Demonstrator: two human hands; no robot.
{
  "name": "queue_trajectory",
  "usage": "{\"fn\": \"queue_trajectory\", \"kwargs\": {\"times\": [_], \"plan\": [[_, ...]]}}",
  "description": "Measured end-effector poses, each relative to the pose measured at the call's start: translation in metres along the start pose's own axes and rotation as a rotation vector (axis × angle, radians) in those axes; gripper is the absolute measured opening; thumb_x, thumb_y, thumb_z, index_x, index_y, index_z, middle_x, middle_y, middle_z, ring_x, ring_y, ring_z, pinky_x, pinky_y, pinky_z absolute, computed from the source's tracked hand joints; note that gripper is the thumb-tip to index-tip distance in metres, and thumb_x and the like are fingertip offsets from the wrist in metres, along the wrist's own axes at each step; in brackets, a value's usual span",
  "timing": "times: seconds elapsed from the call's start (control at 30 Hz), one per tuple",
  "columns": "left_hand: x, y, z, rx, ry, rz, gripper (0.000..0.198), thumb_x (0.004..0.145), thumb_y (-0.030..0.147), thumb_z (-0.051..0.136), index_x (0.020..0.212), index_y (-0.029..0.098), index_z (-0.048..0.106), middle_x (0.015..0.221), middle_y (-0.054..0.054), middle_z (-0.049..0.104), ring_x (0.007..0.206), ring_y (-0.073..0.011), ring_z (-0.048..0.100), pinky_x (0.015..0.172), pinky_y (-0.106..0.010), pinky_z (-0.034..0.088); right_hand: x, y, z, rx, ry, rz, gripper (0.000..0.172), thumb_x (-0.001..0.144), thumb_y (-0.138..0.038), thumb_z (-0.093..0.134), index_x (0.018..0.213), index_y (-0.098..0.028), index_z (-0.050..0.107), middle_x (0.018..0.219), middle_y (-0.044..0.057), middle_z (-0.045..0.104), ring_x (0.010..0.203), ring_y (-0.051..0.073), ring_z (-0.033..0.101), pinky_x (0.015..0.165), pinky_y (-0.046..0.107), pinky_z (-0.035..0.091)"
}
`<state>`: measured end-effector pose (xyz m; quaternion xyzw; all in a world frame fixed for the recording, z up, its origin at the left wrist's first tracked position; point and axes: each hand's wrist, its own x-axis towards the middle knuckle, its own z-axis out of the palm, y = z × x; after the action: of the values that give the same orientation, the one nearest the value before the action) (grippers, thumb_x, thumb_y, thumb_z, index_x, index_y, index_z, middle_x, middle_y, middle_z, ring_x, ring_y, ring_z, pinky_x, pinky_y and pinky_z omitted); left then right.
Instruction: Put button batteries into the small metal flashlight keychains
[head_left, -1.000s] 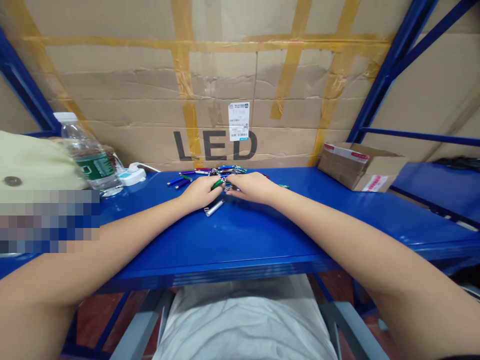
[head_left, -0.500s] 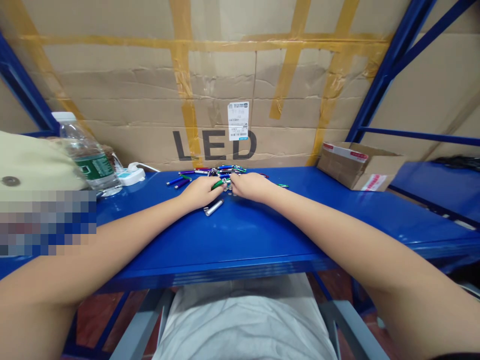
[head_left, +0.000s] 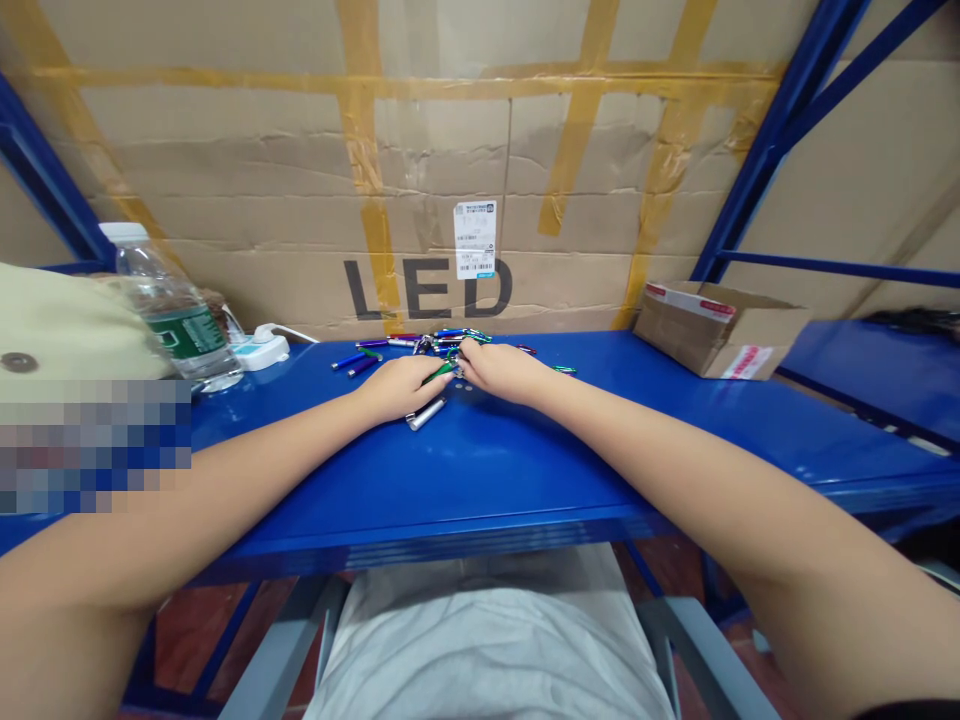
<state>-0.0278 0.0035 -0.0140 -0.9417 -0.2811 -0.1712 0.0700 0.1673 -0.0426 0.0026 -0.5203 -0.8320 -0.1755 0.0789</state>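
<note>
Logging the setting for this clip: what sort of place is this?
Probably a warehouse or stockroom, though a small workshop is possible. The blue steel shelving, the large taped cardboard carton printed LED behind it, and the opened cardboard box on the shelf all suggest storage or packing work.

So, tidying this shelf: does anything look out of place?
A silver metal tube lies apart from the bunched heap of small coloured metal tubes, beside the left hand, on the blue steel shelf.
</note>
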Motion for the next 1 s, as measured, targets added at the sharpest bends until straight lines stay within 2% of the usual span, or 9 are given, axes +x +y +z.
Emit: {"fn": "queue_trajectory", "kwargs": {"times": [0.3, 0.43, 0.53, 0.6, 0.67, 0.77, 0.83, 0.9, 1.0], "plan": [[0.0, 0.003, 0.0, 0.037, 0.005, -0.045, 0.041, 0.098, 0.038, 0.028, 0.087, 0.017, 0.061, 0.091, -0.009, 0.069, 0.083, -0.0237, 0.062, 0.069, -0.031, 0.044, 0.003, -0.001, -0.003, -0.066, -0.034, -0.044, 0.026, 0.097, -0.023, 0.034, 0.113, -0.01, 0.049, 0.095, 0.016, 0.07, 0.075, 0.024, 0.065, 0.063, 0.031, 0.04], [0.001, 0.004, 0.0, 0.092, 0.016, -0.096, 0.041, 0.097, 0.04, 0.029, 0.087, 0.017, 0.061, 0.09, -0.009, 0.069, 0.082, -0.025, 0.063, 0.067, -0.032, 0.044, 0.001, 0.005, -0.002, 0.129, -0.036, -0.111, 0.025, 0.098, -0.026, 0.034, 0.103, -0.012, 0.054, 0.099, 0.015, 0.068, 0.08, 0.021, 0.062, 0.07, 0.031, 0.042], [0.003, 0.002, -0.002, 0.07, 0.029, -0.108, 0.038, 0.096, 0.042, 0.033, 0.093, 0.017, 0.061, 0.095, -0.01, 0.069, 0.087, -0.0258, 0.063, 0.072, -0.033, 0.045, 0.002, 0.013, 0.003, 0.296, -0.052, -0.176, 0.027, 0.099, -0.031, 0.035, 0.095, -0.015, 0.056, 0.101, 0.013, 0.067, 0.085, 0.021, 0.061, 0.076, 0.032, 0.043], [0.005, -0.002, -0.006, 0.014, 0.035, -0.09, 0.036, 0.096, 0.041, 0.036, 0.1, 0.017, 0.061, 0.102, -0.01, 0.068, 0.093, -0.0256, 0.063, 0.078, -0.034, 0.046, 0.003, 0.018, 0.006, 0.402, -0.022, -0.165, 0.027, 0.099, -0.033, 0.035, 0.097, -0.016, 0.057, 0.103, 0.012, 0.067, 0.088, 0.021, 0.06, 0.079, 0.032, 0.043], [0.01, -0.006, -0.012, -0.038, 0.059, -0.116, 0.034, 0.096, 0.04, 0.037, 0.109, 0.017, 0.059, 0.107, -0.01, 0.068, 0.096, -0.025, 0.063, 0.08, -0.034, 0.046, 0.005, 0.024, 0.009, 0.489, 0.041, -0.085, 0.026, 0.098, -0.032, 0.036, 0.101, -0.016, 0.057, 0.104, 0.011, 0.066, 0.089, 0.02, 0.06, 0.078, 0.031, 0.043], [0.027, -0.017, -0.021, -0.032, 0.064, -0.194, 0.032, 0.093, 0.037, 0.042, 0.114, 0.018, 0.056, 0.107, -0.01, 0.068, 0.095, -0.0245, 0.063, 0.076, -0.033, 0.046, 0.007, 0.035, 0.01, 0.524, 0.142, 0.075, 0.023, 0.096, -0.028, 0.039, 0.106, -0.016, 0.057, 0.101, 0.01, 0.067, 0.087, 0.02, 0.06, 0.073, 0.03, 0.043], [0.046, -0.025, -0.024, 0.048, -0.005, -0.194, 0.028, 0.091, 0.035, 0.044, 0.106, 0.018, 0.061, 0.102, -0.01, 0.069, 0.09, -0.0247, 0.063, 0.073, -0.033, 0.045, 0.007, 0.045, 0.01, 0.498, 0.183, 0.139, 0.023, 0.094, -0.027, 0.042, 0.108, -0.017, 0.057, 0.101, 0.01, 0.068, 0.087, 0.02, 0.061, 0.071, 0.029, 0.043], [0.066, -0.033, -0.022, 0.118, -0.048, -0.159, 0.029, 0.09, 0.038, 0.046, 0.1, 0.017, 0.064, 0.099, -0.01, 0.069, 0.09, -0.0253, 0.063, 0.073, -0.033, 0.045, 0.005, 0.055, 0.01, 0.461, 0.184, 0.174, 0.023, 0.093, -0.026, 0.042, 0.108, -0.018, 0.057, 0.102, 0.01, 0.068, 0.087, 0.02, 0.061, 0.071, 0.029, 0.043], [0.094, -0.043, -0.014, 0.175, -0.031, -0.205, 0.034, 0.091, 0.041, 0.044, 0.102, 0.018, 0.065, 0.106, -0.012, 0.068, 0.095, -0.0268, 0.062, 0.074, -0.034, 0.045, 0.002, 0.068, 0.011, 0.404, 0.167, 0.222, 0.023, 0.092, -0.025, 0.044, 0.109, -0.018, 0.058, 0.101, 0.01, 0.069, 0.086, 0.02, 0.062, 0.07, 0.029, 0.043]]}}
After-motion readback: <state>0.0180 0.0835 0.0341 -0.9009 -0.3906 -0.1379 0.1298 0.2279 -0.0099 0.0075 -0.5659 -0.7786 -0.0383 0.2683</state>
